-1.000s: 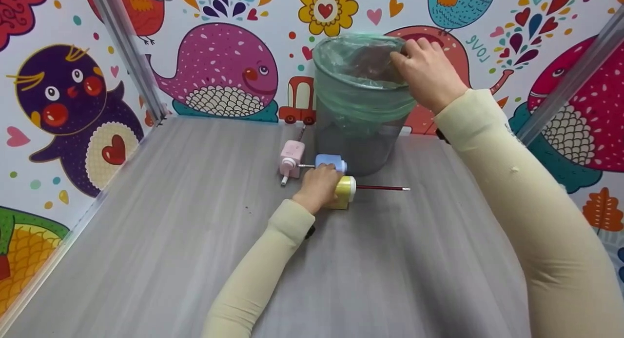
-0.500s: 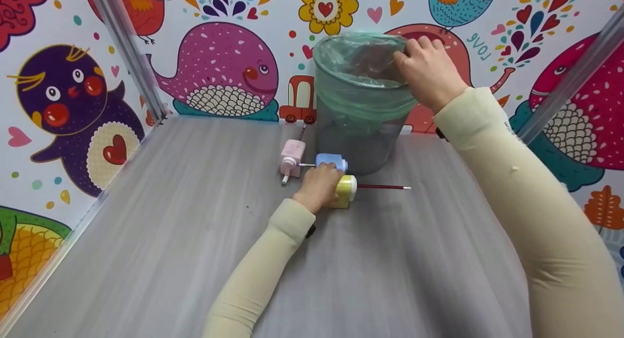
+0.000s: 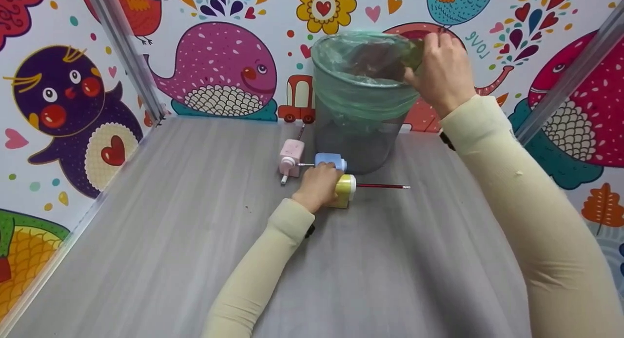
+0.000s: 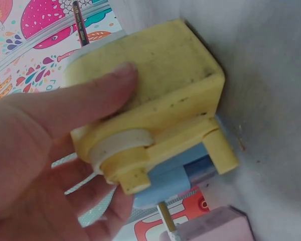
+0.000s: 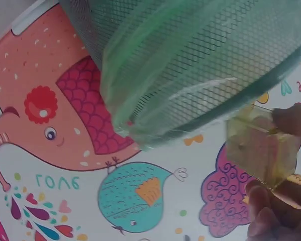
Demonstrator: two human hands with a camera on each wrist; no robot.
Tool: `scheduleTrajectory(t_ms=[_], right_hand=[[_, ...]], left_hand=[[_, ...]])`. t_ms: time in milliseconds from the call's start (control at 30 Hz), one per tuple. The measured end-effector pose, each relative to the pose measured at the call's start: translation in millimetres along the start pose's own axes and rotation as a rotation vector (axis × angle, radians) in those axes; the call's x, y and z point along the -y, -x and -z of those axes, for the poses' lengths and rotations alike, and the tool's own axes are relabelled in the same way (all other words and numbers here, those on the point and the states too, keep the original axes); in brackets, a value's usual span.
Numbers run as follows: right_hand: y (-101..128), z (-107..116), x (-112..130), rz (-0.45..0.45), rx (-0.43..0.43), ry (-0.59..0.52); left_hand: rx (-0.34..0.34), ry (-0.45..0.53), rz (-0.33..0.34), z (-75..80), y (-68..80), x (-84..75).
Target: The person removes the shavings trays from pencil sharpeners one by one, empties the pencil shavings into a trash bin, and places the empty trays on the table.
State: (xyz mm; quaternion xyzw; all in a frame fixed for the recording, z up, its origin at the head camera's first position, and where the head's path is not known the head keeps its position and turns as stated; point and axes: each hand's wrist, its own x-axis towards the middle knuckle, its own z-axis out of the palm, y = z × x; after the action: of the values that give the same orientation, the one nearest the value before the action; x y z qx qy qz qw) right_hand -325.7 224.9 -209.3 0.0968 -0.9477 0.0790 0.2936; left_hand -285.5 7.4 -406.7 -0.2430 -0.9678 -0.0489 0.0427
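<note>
I log a grey wood-grain bench (image 3: 161,240) enclosed by walls papered with cartoon animals: a purple whale (image 3: 222,69) at 11 o'clock, a dark penguin-like bird (image 3: 68,113) at 9 o'clock. Metal corner posts (image 3: 124,52) rise at the left and right rear.

The mesh waste bin (image 3: 358,104) stands at 12 o'clock against the back wall, lined with a green plastic bag (image 3: 360,91) folded over its rim.

My left hand (image 3: 319,187) has its grip closed around the yellow sharpener (image 3: 345,191), thumb across the top, near bench centre, with a red pencil (image 3: 385,186) projecting toward 3 o'clock. A blue sharpener (image 3: 330,160) sits touching behind it, a pink sharpener (image 3: 291,157) just beside at 10 o'clock.

My right hand (image 3: 443,74) is raised at the bin's rim at 1 o'clock, fingers pinching a small translucent yellowish container (image 5: 263,150).
</note>
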Motion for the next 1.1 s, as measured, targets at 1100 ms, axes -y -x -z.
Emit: scheduleTrajectory(t_ms=[1100], right_hand=[[122,-110,-78,-0.412,0.592,-0.409]], left_hand=[[0.02,0.031,0.001,0.4,-1.1,1.2]])
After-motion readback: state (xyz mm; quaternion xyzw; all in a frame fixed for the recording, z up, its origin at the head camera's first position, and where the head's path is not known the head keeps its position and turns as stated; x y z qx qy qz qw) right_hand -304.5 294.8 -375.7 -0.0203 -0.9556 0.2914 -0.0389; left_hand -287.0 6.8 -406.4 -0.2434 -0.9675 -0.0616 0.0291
